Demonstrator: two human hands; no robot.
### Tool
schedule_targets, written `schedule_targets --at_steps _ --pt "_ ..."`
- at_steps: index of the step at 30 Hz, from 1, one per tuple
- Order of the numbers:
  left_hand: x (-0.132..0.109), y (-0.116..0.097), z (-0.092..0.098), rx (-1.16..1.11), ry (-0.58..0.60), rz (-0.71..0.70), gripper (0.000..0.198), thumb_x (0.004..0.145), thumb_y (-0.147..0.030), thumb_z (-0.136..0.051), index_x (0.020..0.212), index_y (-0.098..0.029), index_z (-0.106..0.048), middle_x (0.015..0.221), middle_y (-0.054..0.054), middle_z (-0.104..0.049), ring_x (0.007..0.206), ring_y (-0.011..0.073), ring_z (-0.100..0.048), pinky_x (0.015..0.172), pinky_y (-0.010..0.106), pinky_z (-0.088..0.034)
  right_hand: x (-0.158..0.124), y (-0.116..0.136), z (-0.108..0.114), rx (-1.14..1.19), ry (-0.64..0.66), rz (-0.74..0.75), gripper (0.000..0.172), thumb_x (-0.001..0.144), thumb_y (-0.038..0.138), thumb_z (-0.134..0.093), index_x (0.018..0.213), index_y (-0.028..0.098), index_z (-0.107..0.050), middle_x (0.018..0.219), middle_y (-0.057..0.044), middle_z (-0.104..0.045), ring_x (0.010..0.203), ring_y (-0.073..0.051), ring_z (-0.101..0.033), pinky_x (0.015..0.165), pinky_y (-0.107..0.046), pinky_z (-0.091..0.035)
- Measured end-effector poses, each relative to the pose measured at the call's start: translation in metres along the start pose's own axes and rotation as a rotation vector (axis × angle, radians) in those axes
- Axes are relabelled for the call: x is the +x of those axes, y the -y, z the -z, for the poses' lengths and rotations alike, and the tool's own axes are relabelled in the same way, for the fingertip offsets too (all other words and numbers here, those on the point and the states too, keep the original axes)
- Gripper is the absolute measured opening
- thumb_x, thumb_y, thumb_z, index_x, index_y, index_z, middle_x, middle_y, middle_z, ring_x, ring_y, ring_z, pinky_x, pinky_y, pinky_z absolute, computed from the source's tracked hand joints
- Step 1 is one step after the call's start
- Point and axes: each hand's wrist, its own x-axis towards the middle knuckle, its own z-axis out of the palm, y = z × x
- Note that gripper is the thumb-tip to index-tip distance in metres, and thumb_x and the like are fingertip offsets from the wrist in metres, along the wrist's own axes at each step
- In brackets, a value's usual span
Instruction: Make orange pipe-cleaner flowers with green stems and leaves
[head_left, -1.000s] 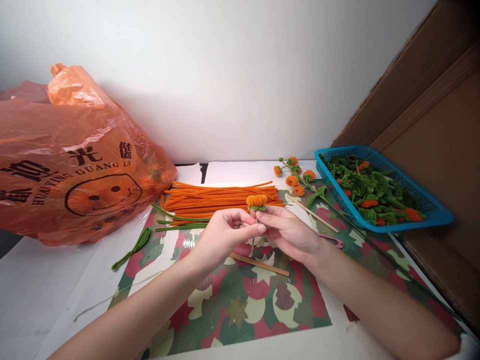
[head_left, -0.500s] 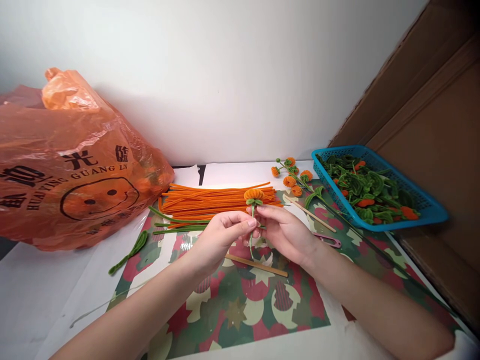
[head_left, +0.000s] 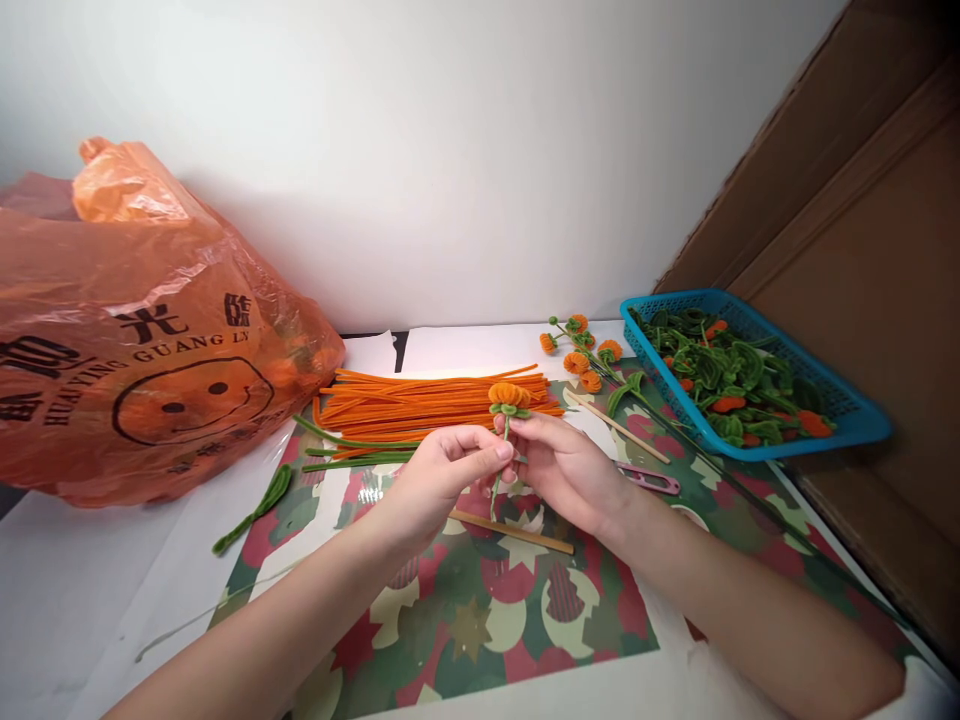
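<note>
An orange pipe-cleaner flower [head_left: 508, 396] with green sepals stands upright between my hands, its thin green stem running down below the fingers. My left hand [head_left: 450, 478] is closed, pinching that stem between thumb and forefinger. Close against it, my right hand [head_left: 570, 468] is also closed on the stem, with a fingertip just under the sepals. Part of the stem is hidden by the fingers. Behind the hands lies a bundle of orange pipe cleaners [head_left: 427, 395], with several green pipe cleaners [head_left: 356, 456] in front of it. A flat wooden stick [head_left: 525, 534] lies beneath the hands.
At left bulges an orange plastic bag [head_left: 187, 340]; a looped green leaf [head_left: 259, 508] lies before it. A blue basket [head_left: 810, 452] of green and orange pieces sits right, near cardboard [head_left: 840, 200]. A flower spray [head_left: 577, 362], a thin stick [head_left: 622, 428] and a pink clip-like item [head_left: 652, 480] lie nearby.
The flower has turned slightly, and its lower stem now slants a little to the left. Both hands keep nearly the same place and grip. The whole view has shifted slightly.
</note>
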Motion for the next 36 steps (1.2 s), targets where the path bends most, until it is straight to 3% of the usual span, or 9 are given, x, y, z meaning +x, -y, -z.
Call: schedule_targets --at_steps 6,10,13,16,21,24,26,31,36 --pt "-0.001 0.004 -0.005 0.025 -0.053 -0.015 0.030 0.069 -0.042 -0.075 0.060 -0.016 -0.063 0.055 0.001 -0.059 0.051 0.0104 -0.050 0.051 0.023 -0.039 -0.001 -0.007 -0.004 0.049 -0.076 0.030 0.014 0.067 0.028 -0.066 0.066 0.017 -0.058 0.074 0.000 -0.060 0.063 -0.010 -0.049 0.054 -0.024 -0.039" --pt "-0.002 0.002 -0.004 0.064 -0.121 -0.079 0.033 0.075 -0.044 -0.068 0.060 -0.016 -0.061 0.055 0.001 -0.057 0.053 0.0108 -0.051 0.055 0.023 -0.041 -0.001 -0.004 -0.006 0.053 -0.085 -0.020 0.012 0.069 0.028 -0.061 0.066 0.018 -0.055 0.073 0.000 -0.058 0.065 -0.012 -0.050 0.059 -0.027 -0.042" --pt "-0.003 -0.004 -0.003 0.141 -0.322 -0.242 0.021 0.072 -0.038 -0.072 0.075 -0.018 -0.066 0.073 0.002 -0.065 0.062 0.0119 -0.056 0.060 0.024 -0.045 -0.001 -0.003 -0.003 0.019 -0.143 -0.010 0.010 0.067 0.026 -0.064 0.065 0.018 -0.058 0.073 0.001 -0.057 0.066 -0.011 -0.049 0.059 -0.026 -0.039" --pt "-0.004 -0.010 -0.004 0.200 -0.424 -0.356 0.032 0.067 -0.032 -0.077 0.095 -0.021 -0.068 0.100 0.005 -0.068 0.078 0.0151 -0.062 0.069 0.025 -0.049 -0.002 -0.006 0.000 -0.063 -0.164 -0.009 0.014 0.065 0.030 -0.070 0.068 0.018 -0.064 0.072 0.002 -0.057 0.065 -0.010 -0.045 0.058 -0.025 -0.035" --pt "-0.001 -0.013 -0.001 0.090 -0.334 -0.236 0.031 0.068 -0.036 -0.076 0.092 -0.018 -0.070 0.091 0.006 -0.070 0.072 0.0157 -0.063 0.069 0.028 -0.052 -0.006 -0.002 0.002 -0.279 -0.077 -0.024 0.022 0.070 0.039 -0.069 0.072 0.017 -0.069 0.079 -0.002 -0.062 0.073 -0.013 -0.050 0.064 -0.027 -0.038" --pt "0.004 -0.013 0.005 -0.107 -0.291 -0.089 0.030 0.065 -0.034 -0.078 0.088 -0.016 -0.069 0.081 0.003 -0.068 0.063 0.0120 -0.062 0.066 0.026 -0.053 -0.007 0.010 0.002 -0.487 0.017 0.086 0.030 0.080 0.040 -0.056 0.066 0.016 -0.068 0.080 -0.005 -0.064 0.082 -0.016 -0.053 0.075 -0.029 -0.040" --pt "0.007 -0.013 0.007 -0.217 -0.265 -0.012 0.030 0.064 -0.032 -0.079 0.087 -0.015 -0.068 0.076 0.002 -0.066 0.063 0.0109 -0.063 0.066 0.024 -0.053 -0.007 0.019 0.002 -0.598 0.007 0.192 0.032 0.082 0.036 -0.050 0.061 0.017 -0.064 0.076 -0.005 -0.063 0.080 -0.016 -0.053 0.077 -0.030 -0.040" --pt "0.007 -0.012 0.007 -0.297 -0.249 0.042 0.031 0.063 -0.028 -0.079 0.088 -0.015 -0.067 0.069 0.000 -0.064 0.062 0.0110 -0.064 0.064 0.022 -0.055 -0.008 0.032 0.003 -0.844 -0.055 0.416 0.026 0.086 0.030 -0.046 0.066 0.018 -0.057 0.073 -0.002 -0.059 0.074 -0.015 -0.052 0.068 -0.028 -0.038" --pt "0.005 -0.010 0.006 -0.217 -0.210 0.022 0.029 0.064 -0.031 -0.080 0.085 -0.015 -0.068 0.074 0.000 -0.066 0.061 0.0097 -0.063 0.063 0.022 -0.055 -0.012 0.032 0.002 -1.206 -0.012 0.565 0.019 0.090 0.029 -0.047 0.074 0.019 -0.052 0.065 0.003 -0.051 0.060 -0.011 -0.044 0.059 -0.026 -0.031"
